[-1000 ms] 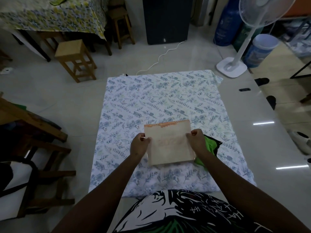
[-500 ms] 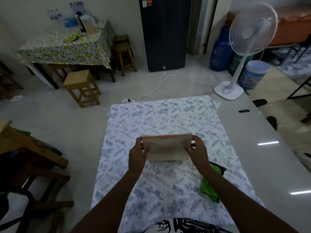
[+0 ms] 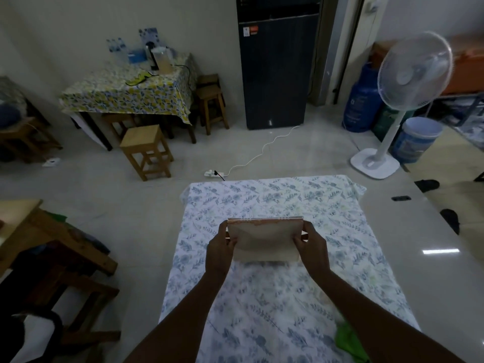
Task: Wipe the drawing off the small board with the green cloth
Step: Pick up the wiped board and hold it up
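Both hands on the small board (image 3: 264, 238), held up off the floral sheet (image 3: 275, 297) near frame centre, tilted with its top edge away from the camera. Wire binding runs along that top edge, orange-brown trim just under it. Any drawing on the face is too faint to make out.

Left hand (image 3: 220, 251) clamped on the board's 9 o'clock edge, fingers curled round it. Right hand (image 3: 311, 248) clamped on the 3 o'clock edge, thumb on the front face.

Green cloth (image 3: 349, 341) lies on the sheet at 5 o'clock from the board, well apart, partly hidden under the right forearm, touching neither hand.

Sheet is spread flat on a pale tiled floor (image 3: 104, 195). White pedestal fan (image 3: 413, 74) at 2 o'clock, wooden stool (image 3: 145, 150) at 10 o'clock, dark fridge (image 3: 275, 64) at 12 o'clock.
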Available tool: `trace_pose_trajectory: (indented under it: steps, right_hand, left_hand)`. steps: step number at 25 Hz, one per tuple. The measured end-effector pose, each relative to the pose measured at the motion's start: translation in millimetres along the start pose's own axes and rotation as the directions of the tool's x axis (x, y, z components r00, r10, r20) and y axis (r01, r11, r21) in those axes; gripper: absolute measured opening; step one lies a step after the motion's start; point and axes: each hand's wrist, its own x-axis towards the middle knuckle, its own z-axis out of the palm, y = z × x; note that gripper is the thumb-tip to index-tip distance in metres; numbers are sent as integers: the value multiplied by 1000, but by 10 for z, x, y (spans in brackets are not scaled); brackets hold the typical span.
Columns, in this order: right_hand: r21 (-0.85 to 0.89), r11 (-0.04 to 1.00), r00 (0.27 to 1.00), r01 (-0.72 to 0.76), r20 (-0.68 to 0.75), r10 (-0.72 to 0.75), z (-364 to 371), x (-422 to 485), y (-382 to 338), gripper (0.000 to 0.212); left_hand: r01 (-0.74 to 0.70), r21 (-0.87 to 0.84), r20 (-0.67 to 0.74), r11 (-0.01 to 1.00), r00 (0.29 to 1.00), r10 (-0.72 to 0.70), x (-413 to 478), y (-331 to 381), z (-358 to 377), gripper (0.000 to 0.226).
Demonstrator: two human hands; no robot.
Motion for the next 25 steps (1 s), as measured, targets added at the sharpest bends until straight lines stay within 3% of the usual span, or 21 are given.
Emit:
trace_pose_trajectory:
  steps: [4, 11, 21, 25]
  right_hand:
    - [21, 999, 1000, 26, 3, -26, 449, 456, -427, 26]
    - [-89, 996, 997, 31, 67, -25, 1201, 1002, -822, 17]
    - [-162, 987, 993, -3, 116, 22, 1504, 1131, -753, 24]
    - [-237, 966, 983, 99, 177, -57, 1355, 1094, -725, 44]
  left_hand:
    - [16, 19, -32, 1000, 999, -16, 544, -64, -363, 61]
    - [102, 73, -62, 992, 993, -98, 1251, -464, -761, 59]
    - [125, 62, -42, 990, 992, -122, 1427, -723, -734, 51]
    - [108, 51, -72, 993, 992, -104, 1303, -639, -790, 55]
